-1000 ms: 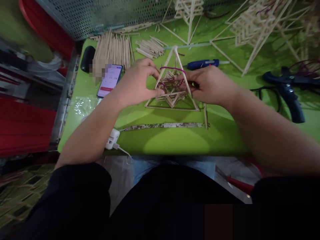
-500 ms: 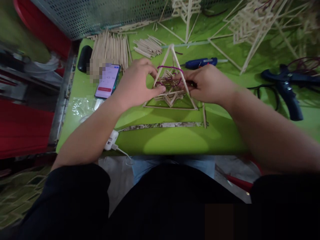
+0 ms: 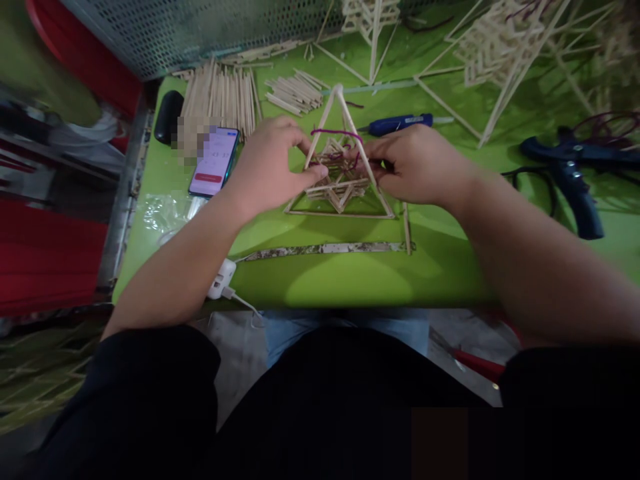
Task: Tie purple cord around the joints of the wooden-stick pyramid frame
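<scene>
Item: pale wooden-stick pyramid frame (image 3: pixel 341 175), wound with purple cord (image 3: pixel 334 133); being pinched closed at both sloping edges by left hand (image 3: pixel 270 167) and right hand (image 3: pixel 417 165). Judged light, fragile; best held by its struts.

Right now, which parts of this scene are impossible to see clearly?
- Fingertips of the left hand and right hand, head view: hidden behind the stick pyramid, so their grip on the purple string is unclear.
- Phone screen: text too small, corner pixelated.
- Black tool: blurred.
- Stick frames: cut by the top edge.
</scene>
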Demonstrator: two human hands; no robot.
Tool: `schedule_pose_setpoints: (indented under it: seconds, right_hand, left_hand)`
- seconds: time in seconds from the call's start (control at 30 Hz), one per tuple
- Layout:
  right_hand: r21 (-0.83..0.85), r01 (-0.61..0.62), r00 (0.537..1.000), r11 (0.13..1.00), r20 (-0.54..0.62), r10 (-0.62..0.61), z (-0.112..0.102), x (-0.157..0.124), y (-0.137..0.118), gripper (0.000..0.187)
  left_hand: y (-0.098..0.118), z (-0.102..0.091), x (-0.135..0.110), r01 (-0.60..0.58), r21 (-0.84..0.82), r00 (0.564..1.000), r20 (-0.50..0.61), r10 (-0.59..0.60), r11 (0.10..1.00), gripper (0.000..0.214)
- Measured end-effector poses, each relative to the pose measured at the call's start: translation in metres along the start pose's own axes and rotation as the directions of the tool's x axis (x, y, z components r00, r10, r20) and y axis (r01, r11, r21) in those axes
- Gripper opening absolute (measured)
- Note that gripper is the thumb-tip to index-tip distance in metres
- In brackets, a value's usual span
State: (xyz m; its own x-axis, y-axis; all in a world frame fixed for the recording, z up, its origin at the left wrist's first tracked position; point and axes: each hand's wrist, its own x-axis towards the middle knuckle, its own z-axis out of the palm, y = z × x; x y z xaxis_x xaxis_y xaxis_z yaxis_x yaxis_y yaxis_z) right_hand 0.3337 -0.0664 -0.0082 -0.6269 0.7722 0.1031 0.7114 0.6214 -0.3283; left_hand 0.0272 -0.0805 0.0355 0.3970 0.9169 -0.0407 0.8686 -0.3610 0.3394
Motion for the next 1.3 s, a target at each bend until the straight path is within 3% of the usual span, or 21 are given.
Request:
schedule_pose_setpoints:
  seconds: [0.1, 0.37, 0.6, 0.77, 1.13, 1.3]
  right_hand:
    - [-0.007, -0.032, 0.998, 0.999, -0.045, 0.032, -0.008, -0.001, -0.004, 0.052]
    - [0.166, -0.065, 0.991, 0.984, -0.103, 0.083, -0.027, -0.01, -0.002, 0.046]
    - [0.063, -0.035, 0.998, 0.997, -0.057, 0.038, -0.019, -0.007, 0.005, 0.051]
    - [-0.02, -0.036, 0.999, 0.999, 0.0, 0.036, -0.021, -0.009, 0.004, 0.058]
    - [-0.01, 0.039, 0.998, 0.999, 0.048, -0.039, -0.021, -0.009, 0.009, 0.043]
    - [0.025, 0.084, 0.995, 0.996, 0.055, -0.085, -0.02, -0.008, 0.008, 0.049]
  left_hand:
    - [0.004, -0.008, -0.004, 0.007, -0.011, 1.0, 0.003, -0.007, 1.0, 0.079]
    - [-0.001, -0.014, -0.007, -0.057, -0.085, 0.998, -0.043, 0.054, 0.995, 0.066]
    - [-0.006, -0.007, -0.006, -0.063, -0.126, 0.998, -0.014, 0.061, 0.99, 0.075]
    - [-0.004, -0.009, -0.006, -0.038, -0.103, 0.999, 0.018, 0.04, 0.994, 0.068]
    - [-0.004, -0.009, -0.005, -0.05, -0.094, 0.998, 0.023, 0.053, 0.994, 0.061]
    - [-0.009, -0.005, -0.002, -0.054, -0.079, 0.998, 0.007, 0.055, 0.995, 0.062]
